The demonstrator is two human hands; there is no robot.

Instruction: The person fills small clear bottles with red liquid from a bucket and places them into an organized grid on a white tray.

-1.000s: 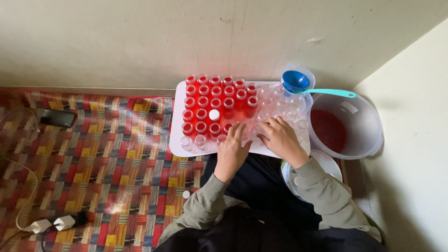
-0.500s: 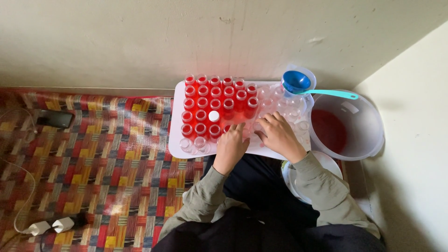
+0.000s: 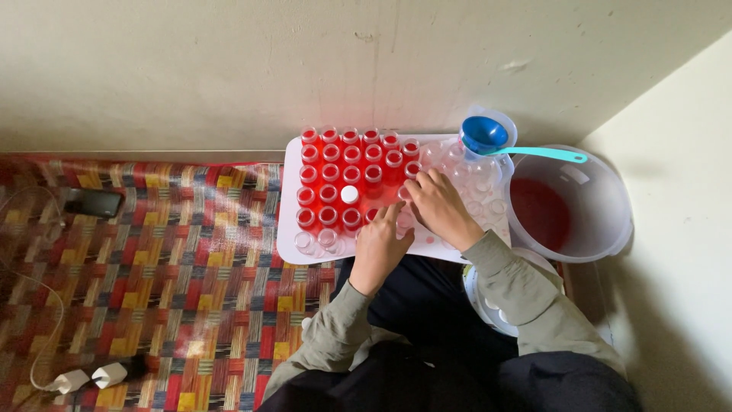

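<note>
Where the patterned floor mat [image 3: 152, 259] spreads out at far left, a dark phone [image 3: 94, 203] lies near the wall and two white plugs [image 3: 91, 377] with a thin cable sit at the lower corner. Further right, a white tray [image 3: 288, 229] rests just in front of the person's lap, packed with small cups of red liquid [image 3: 329, 174]; one among them wears a white cap [image 3: 349, 194], and a few clear empty cups [image 3: 316, 243] stand on the near left edge. Both sleeved forearms reach forward over the tray. The left hand [image 3: 379, 246] lies palm down at the near edge, fingers stretched loosely apart toward the red cups, gripping nothing that shows. The right hand [image 3: 436, 206] angles in from the right, its fingers curled down among the cups at the tray's middle; whether they pinch one cannot be told. Beyond it stand more clear cups [image 3: 480, 187], then a blue funnel [image 3: 483, 133] at the far corner. A teal-handled ladle [image 3: 545, 154] rests across the rim of a translucent bucket [image 3: 610, 229] holding red liquid, just beside the tray.
</note>
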